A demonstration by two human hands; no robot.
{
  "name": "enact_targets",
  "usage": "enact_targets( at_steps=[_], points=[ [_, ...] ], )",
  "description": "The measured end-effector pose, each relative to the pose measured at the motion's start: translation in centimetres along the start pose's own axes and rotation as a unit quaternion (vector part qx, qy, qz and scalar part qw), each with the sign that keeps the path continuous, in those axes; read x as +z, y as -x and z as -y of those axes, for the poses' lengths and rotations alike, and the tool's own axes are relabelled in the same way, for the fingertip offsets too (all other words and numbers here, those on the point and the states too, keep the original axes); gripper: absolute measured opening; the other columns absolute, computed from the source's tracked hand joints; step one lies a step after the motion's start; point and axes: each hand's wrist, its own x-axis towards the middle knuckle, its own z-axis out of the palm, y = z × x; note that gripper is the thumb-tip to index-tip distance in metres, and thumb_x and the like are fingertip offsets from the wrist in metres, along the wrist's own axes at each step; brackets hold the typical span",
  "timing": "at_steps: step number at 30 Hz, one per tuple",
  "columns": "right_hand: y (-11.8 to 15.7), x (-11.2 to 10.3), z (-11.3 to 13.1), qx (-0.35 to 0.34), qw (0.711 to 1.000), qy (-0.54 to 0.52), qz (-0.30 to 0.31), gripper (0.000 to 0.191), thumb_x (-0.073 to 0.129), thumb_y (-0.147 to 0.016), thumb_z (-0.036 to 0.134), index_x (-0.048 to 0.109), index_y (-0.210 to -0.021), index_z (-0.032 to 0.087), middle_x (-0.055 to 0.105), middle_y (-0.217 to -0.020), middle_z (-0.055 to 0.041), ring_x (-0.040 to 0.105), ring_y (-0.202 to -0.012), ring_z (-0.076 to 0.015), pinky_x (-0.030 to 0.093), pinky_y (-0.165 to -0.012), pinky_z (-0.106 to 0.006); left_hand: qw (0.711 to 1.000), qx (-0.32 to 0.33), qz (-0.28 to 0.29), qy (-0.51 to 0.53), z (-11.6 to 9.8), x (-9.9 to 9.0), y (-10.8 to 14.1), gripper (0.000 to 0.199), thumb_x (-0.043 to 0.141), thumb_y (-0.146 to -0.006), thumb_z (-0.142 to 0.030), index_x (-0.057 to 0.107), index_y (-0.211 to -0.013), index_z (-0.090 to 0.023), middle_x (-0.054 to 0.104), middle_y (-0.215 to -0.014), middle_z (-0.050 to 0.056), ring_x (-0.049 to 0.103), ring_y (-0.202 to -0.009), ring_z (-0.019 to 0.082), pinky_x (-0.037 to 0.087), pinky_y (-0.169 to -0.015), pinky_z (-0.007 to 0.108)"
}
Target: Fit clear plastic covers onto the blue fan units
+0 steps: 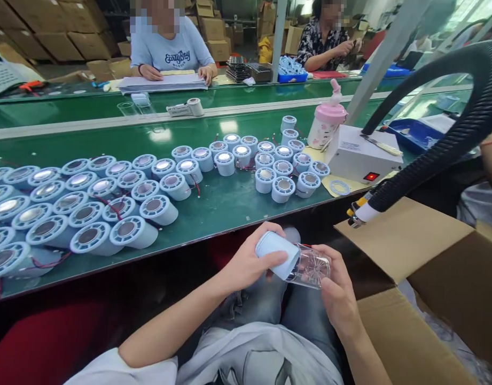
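Cylinder [275, 245] clasped between left fingers [274, 260], clear plastic shell [313, 268] adjoining, gripped by right fingers [332, 290]

And it's two hands for you, left hand [254, 262] and right hand [340, 291], with one light-blue cylinder [273, 248] and one clear plastic piece [315, 270] between them! Over on the bench, you've got upwards of forty light-blue housings [283, 184], the left edge cutting some off and spoiling an exact tally; about a dozen make up your right-hand cluster. Now the singles: one pink-lidded cup [323, 125], one white machine box [360, 152], one black corrugated hose [466, 112], one flat ring [339, 187], one label roll [195, 107], one open carton [401, 240] beside you. Across from you, two people [171, 51] sit in clear view; the stacked cartons [87, 48] behind overlap too much to count!
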Motion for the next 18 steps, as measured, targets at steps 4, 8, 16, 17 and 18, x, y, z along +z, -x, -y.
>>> enact_targets(
  at_steps=[4, 8, 16, 17, 18],
  points=[
    [0.2, 0.6, -0.9, -0.003, 1.0, -0.02, 0.014, 0.04, 0.063, -0.082, 0.032, 0.056, -0.121, 0.029, 0.062, -0.116, -0.0045, 0.063, -0.094, -0.0208, 0.054, -0.074, -0.029, 0.994, 0.053, -0.059, -0.079, -0.1, 0.2, 1.3, 0.028, 0.052, -0.088, -0.046, 0.051, -0.096, -0.018, 0.051, -0.082, 0.0, 0.044, -0.055, 0.006, 0.039, -0.042, 0.014],
    [0.3, 0.3, -1.4, 0.006, 0.998, -0.059, 0.001, 0.039, 0.063, -0.082, 0.036, 0.058, -0.12, 0.027, 0.063, -0.114, -0.0062, 0.063, -0.095, -0.0217, 0.055, -0.074, -0.029, 0.993, 0.065, -0.055, -0.076, -0.1, 0.3, 1.9, 0.033, 0.038, -0.093, -0.049, 0.051, -0.097, -0.019, 0.052, -0.079, 0.001, 0.043, -0.058, 0.008, 0.036, -0.044, 0.016],
    [0.8, 1.1, -0.9, 0.032, 0.997, -0.065, -0.011, 0.041, 0.067, -0.079, 0.036, 0.06, -0.118, 0.027, 0.063, -0.112, -0.0038, 0.061, -0.096, -0.0191, 0.053, -0.078, -0.026, 0.987, 0.091, -0.039, -0.13, -0.3, -0.3, 2.3, 0.027, 0.056, -0.086, -0.041, 0.049, -0.098, -0.019, 0.05, -0.084, -0.001, 0.042, -0.067, 0.009, 0.036, -0.058, 0.02],
    [0.9, 1.4, -0.8, 0.036, 0.997, -0.065, -0.018, 0.04, 0.067, -0.079, 0.036, 0.06, -0.118, 0.027, 0.062, -0.112, -0.0037, 0.061, -0.097, -0.0187, 0.053, -0.078, -0.026, 0.985, 0.097, -0.048, -0.137, -0.2, -0.3, 2.4, 0.027, 0.052, -0.088, -0.043, 0.05, -0.098, -0.018, 0.05, -0.085, 0.0, 0.043, -0.067, 0.01, 0.036, -0.059, 0.021],
    [0.9, 1.7, -0.7, 0.04, 0.997, -0.066, -0.024, 0.04, 0.067, -0.079, 0.036, 0.06, -0.118, 0.027, 0.062, -0.113, -0.0038, 0.061, -0.096, -0.0185, 0.053, -0.077, -0.026, 0.984, 0.1, -0.054, -0.14, -0.2, -0.3, 2.5, 0.028, 0.048, -0.09, -0.044, 0.05, -0.098, -0.018, 0.05, -0.085, 0.0, 0.043, -0.068, 0.01, 0.037, -0.059, 0.021]
  ],
)
